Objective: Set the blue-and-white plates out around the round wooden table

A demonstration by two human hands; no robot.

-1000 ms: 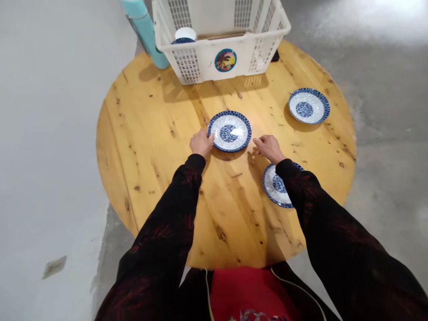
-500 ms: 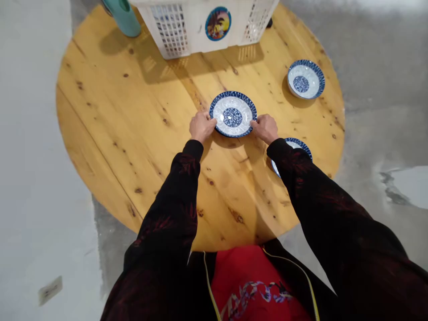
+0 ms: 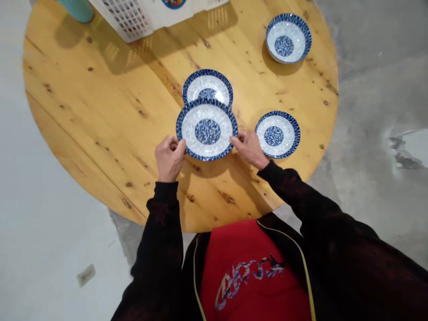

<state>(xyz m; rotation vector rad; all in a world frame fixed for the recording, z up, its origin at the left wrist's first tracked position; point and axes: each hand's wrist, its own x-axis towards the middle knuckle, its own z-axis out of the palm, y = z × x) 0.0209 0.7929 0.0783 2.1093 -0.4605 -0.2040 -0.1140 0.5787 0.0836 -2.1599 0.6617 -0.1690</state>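
Between my hands a blue-and-white plate [image 3: 207, 150] is raised above the table, its face turned up towards me. My left hand [image 3: 170, 157] pinches its left rim, thumb on top. On the opposite rim, my right hand [image 3: 249, 146] grips it the same way. Just behind lies a second plate [image 3: 194, 87] of the same pattern, its near part hidden by the held one. To the right of my right hand rests a third patterned plate [image 3: 284, 149]. A matching blue-and-white bowl [image 3: 302, 40] stands farther back on the right.
All of this is on a round wooden table [image 3: 96, 107]. A white plastic basket [image 3: 157, 22] with slotted sides stands at the back, cut off by the frame. Left of it is part of a teal container [image 3: 77, 10]. Grey floor [image 3: 368, 98] surrounds the table.
Both hands have lifted a plate and drawn it towards me, and another plate now shows behind it. The view has shifted, so the right-hand plate is no longer covered by my sleeve.
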